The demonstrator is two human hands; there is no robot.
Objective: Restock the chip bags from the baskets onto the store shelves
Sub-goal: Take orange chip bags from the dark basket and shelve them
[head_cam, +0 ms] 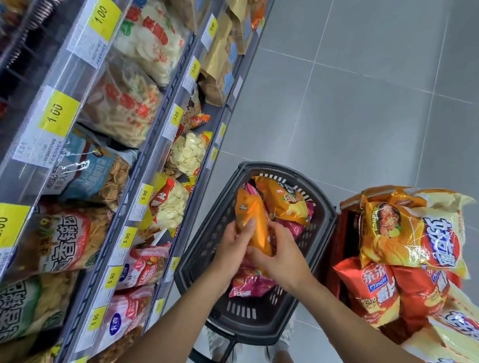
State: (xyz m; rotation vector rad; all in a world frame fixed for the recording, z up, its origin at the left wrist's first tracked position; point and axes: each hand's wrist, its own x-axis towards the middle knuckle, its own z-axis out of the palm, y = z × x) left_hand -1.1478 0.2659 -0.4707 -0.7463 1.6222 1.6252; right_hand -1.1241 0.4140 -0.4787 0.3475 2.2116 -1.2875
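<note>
Aisle, 2 baskets [270, 169]; L grip [229, 245], R grip [280, 254] hold 1 bag [257, 224]

Red basket [341, 240] mostly hidden under chip bags [408, 229], shelf label print [39, 157] unreadably small

Retail premises: the snack aisle of a shop. Left half of frame: tiered shelving [160, 121] with clear front rails. The rails carry yellow price tags [58, 113] marked 1.00, 2.00, 3.00 and 5.90 beside white printed labels, and behind them stand rows of sealed snack packets [146, 40]. Lower centre and lower right: a dark plastic shopping basket [324, 224] and a red basket [342, 232] on the grey tiled floor [365, 95], both loaded with chip bags [288, 204], with an orange chip bag [254, 224] just above the dark one.
</note>
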